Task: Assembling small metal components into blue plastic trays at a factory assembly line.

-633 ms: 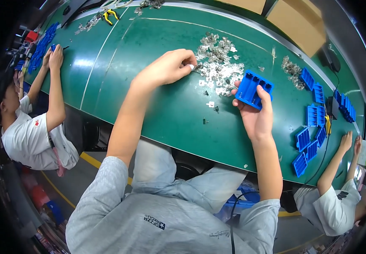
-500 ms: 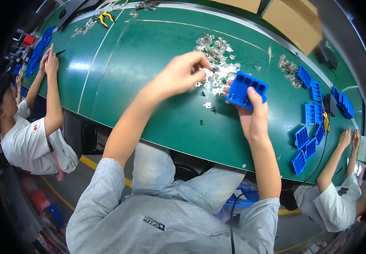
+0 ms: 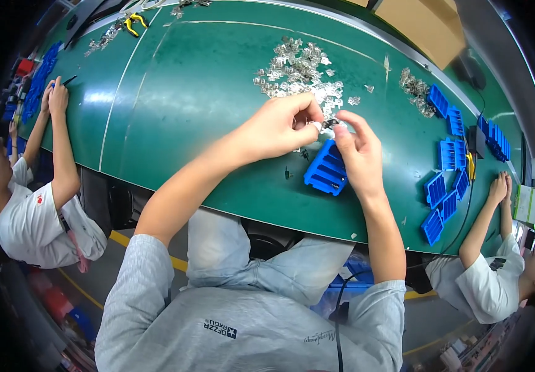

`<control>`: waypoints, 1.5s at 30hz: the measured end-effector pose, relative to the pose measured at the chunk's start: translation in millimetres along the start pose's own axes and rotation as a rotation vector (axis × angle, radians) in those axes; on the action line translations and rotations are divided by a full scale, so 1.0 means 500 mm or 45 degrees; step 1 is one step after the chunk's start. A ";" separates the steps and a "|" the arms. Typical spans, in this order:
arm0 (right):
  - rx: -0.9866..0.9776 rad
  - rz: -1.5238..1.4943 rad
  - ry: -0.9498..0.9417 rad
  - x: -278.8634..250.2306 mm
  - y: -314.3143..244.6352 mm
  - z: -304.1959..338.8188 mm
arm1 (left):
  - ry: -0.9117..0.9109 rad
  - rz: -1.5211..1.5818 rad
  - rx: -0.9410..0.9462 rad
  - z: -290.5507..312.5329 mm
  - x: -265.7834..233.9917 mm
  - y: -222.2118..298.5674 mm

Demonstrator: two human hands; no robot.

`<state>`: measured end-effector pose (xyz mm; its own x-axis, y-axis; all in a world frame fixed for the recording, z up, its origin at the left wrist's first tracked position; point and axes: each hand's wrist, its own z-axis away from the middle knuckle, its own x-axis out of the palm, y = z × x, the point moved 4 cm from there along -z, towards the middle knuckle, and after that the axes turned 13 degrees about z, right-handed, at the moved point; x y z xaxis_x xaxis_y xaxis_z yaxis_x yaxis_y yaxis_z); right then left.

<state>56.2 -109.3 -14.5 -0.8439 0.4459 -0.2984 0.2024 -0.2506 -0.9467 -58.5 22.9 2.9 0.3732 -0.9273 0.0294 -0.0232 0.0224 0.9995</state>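
facing each other over the green counter in the head view, the left hand and the right hand have their fingertips close together at a small metal piece. the thumb and index finger of each hand curl in toward it, but it is too small and partly covered to tell which fingers are clamped on it, so how tightly either pair is shut cannot be told. a blue slotted plastic case sits tilted just below the fingertips, its right side partly behind the right hand; whether it rests on the counter or is propped by hidden fingers cannot be told.

beyond the hands spreads a heap of shiny metal contact pieces, with a dark loose piece lying nearer the person. to the right are a smaller metal heap, scattered blue cases and a row of blue cases. yellow-handled pliers lie far left. a co-worker on the left holds a thin dark tool; another co-worker on the right has both hands near the counter's edge.
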 end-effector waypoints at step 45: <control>-0.106 -0.172 0.066 0.020 0.012 -0.009 | 0.025 0.289 0.003 -0.004 0.009 -0.018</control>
<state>51.2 -102.7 -24.0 -0.8400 0.5149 -0.1713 0.1310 -0.1140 -0.9848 -54.6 19.2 -5.9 0.3759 -0.8913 0.2536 -0.1107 0.2285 0.9672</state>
